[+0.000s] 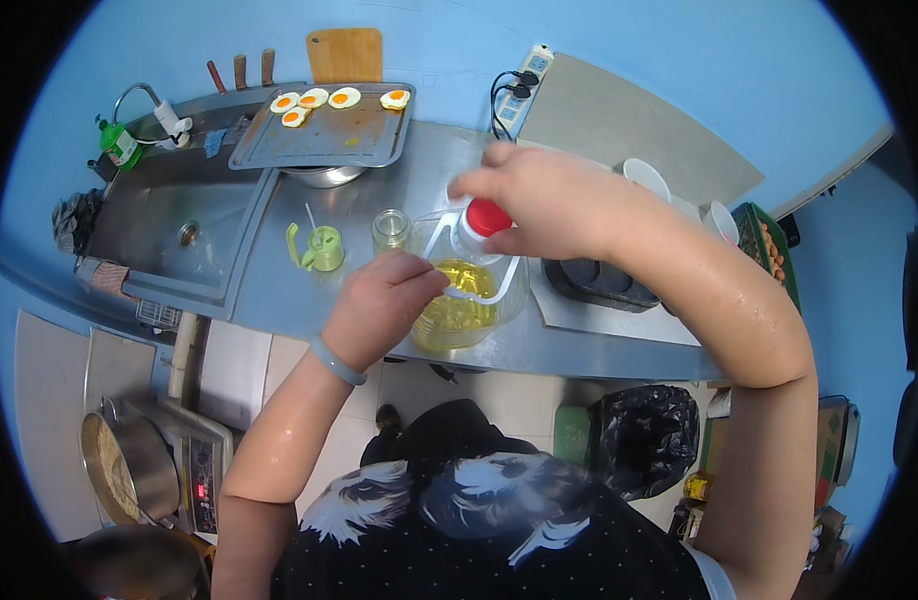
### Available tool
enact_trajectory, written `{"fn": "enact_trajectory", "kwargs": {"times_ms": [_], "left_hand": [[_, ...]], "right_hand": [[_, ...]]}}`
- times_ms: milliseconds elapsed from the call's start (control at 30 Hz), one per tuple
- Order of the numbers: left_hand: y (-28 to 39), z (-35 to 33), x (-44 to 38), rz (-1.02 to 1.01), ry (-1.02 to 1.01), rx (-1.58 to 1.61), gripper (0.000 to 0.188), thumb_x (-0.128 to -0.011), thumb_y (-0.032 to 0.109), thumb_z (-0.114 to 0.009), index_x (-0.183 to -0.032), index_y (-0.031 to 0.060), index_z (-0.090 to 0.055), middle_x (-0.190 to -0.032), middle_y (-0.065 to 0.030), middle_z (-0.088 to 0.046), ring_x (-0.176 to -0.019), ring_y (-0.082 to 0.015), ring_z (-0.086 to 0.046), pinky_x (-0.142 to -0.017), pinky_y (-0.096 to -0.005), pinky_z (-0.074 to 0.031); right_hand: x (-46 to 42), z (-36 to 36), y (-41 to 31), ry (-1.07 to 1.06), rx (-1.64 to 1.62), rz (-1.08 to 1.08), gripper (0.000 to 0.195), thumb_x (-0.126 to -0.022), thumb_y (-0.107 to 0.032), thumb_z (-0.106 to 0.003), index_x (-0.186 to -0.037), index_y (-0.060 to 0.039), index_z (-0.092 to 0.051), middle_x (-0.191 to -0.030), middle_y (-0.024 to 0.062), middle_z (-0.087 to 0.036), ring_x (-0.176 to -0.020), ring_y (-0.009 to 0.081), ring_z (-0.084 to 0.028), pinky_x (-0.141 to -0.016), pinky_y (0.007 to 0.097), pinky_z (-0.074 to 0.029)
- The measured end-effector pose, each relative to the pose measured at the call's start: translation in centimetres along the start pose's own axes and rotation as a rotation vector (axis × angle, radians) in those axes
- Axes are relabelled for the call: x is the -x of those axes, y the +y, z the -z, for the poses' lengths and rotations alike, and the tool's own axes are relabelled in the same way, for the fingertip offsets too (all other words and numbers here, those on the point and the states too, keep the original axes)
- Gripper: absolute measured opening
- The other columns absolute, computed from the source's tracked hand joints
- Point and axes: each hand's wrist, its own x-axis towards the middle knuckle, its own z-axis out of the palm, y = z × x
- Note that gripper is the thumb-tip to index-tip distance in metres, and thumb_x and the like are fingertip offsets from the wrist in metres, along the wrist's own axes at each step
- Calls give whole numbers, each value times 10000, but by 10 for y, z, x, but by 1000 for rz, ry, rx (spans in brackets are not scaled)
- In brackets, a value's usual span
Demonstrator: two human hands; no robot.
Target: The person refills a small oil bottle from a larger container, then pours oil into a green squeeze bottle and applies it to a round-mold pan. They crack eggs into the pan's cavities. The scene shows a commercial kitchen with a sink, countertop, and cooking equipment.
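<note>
A large clear plastic jug of yellow oil (pixel 459 322) stands on the steel counter in front of me, with a white carrying handle (pixel 510 281) around its neck and a red cap (pixel 487 217) on top. My left hand (pixel 387 300) is closed on the near left side of the handle. My right hand (pixel 515 199) is at the cap, its fingers spread around it and slightly blurred; how firmly they touch the cap is unclear. Just left of the jug are an open glass jar (pixel 391 226) and a small green pot (pixel 327 251) with its lid raised.
A metal tray (pixel 324 146) with several fried eggs rests on a steel bowl (pixel 325 176). The sink (pixel 181 217) is at left. A dark molded pan (pixel 605 289), white bowls (pixel 645 178) and a green crate of eggs (pixel 751 225) are at right. A bagged bin (pixel 646 442) stands below.
</note>
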Motion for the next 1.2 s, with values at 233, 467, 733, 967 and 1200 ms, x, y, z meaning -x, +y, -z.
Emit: {"fn": "enact_trajectory", "kwargs": {"times_ms": [233, 467, 733, 967, 1200], "left_hand": [[-3, 2, -2, -25, -32, 18, 209, -690, 36, -668, -894, 84, -673, -872, -45, -624, -798, -235, -618, -657, -346, -521], [-2, 4, -6, -38, -30, 41, 219, -687, -6, -710, -890, 72, -687, -830, -60, -622, -768, -249, -616, -636, -345, -519], [-7, 1, -4, -76, -12, 64, 226, -686, -8, -720, -899, 61, -686, -844, -65, -633, -759, -244, -611, -635, -338, -509], [-3, 2, -4, -77, -4, 63, 279, -710, -28, -681, -975, 62, -685, -951, -80, -642, -791, -249, -596, -685, -342, -484], [3, 14, 15, -3, 47, -28, 390, -665, -94, -622, -1021, 47, -694, -1168, -125, -613, -829, -250, -572, -737, -337, -469]], "right_hand": [[-6, 7, -6, 98, 26, 85, 357, -814, -294, -675, -1117, -115, -613, -922, 134, -668, -911, 326, -650, -780, 414, -533], [-3, 10, -11, 38, 136, 98, 347, -799, -208, -713, -1114, -92, -623, -1005, 121, -635, -1009, 302, -604, -863, 408, -499], [16, 22, 8, 291, -23, 243, 298, -735, -78, -741, -995, -49, -598, -942, 94, -635, -907, 269, -626, -808, 358, -524], [101, -183, 47, 390, -845, -564, 239, -731, -76, -770, -822, -89, -549, -843, 5, -614, -769, 118, -582, -675, 296, -498], [119, -415, 30, 759, -559, -636, 213, -697, -86, -767, -774, -95, -569, -1051, 140, -661, -1018, 344, -602, -858, 397, -492]]}}
